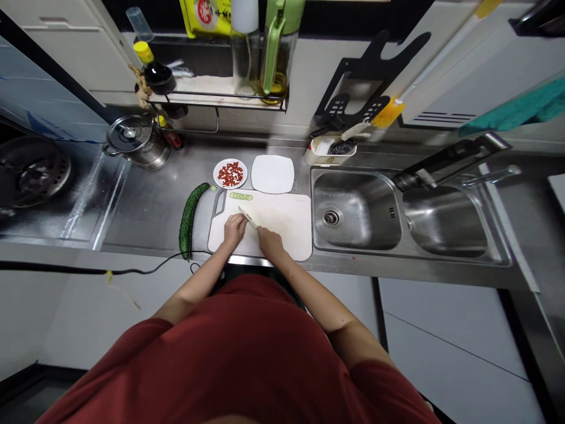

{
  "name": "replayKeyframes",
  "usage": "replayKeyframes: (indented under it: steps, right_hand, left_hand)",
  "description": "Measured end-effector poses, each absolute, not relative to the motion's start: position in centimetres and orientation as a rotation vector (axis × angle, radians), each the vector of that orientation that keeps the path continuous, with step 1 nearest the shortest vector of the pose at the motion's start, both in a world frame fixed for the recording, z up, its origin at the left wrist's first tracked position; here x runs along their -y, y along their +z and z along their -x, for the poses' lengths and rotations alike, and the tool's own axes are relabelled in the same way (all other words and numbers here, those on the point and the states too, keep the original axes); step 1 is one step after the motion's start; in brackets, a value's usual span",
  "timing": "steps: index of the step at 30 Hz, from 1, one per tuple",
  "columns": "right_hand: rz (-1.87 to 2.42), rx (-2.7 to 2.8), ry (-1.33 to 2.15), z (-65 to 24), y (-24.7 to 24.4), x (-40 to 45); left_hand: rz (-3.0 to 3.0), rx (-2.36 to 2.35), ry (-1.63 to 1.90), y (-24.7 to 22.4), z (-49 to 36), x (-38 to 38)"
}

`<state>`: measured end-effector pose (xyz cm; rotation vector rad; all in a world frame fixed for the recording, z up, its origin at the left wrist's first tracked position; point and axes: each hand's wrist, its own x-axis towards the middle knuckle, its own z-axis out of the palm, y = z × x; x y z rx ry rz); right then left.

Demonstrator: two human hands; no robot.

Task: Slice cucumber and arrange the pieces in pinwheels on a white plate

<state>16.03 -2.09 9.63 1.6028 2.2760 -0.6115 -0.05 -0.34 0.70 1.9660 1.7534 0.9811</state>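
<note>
My right hand (270,242) is wrapped round the handle of a kitchen knife (250,218), its blade angled up and left over the white cutting board (289,221). Close to the blade, my left hand (234,230) rests at the board's left half with its fingers drawn together. Whatever is under those fingertips is too small to make out. Pale green cucumber slices (241,196) lie in a row along the board's upper left edge. A long whole cucumber (189,219) lies on the steel counter left of the board, with a small cut end (213,188) nearby.
Behind the board stand a small plate of chopped red pieces (231,174) and a white square plate (272,174). A double sink (357,209) adjoins on the right. Left are a lidded pot (136,141) and a stove (33,171). A rack (212,100) with bottles hangs above.
</note>
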Motion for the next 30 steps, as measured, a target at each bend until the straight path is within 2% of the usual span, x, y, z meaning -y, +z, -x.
replayKeyframes:
  steps: [30]
  right_hand:
    - [-1.614,-2.314,-0.618,-14.8,9.2,1.0]
  left_hand:
    - [-1.952,-1.746,1.006,0.6,0.1,0.4]
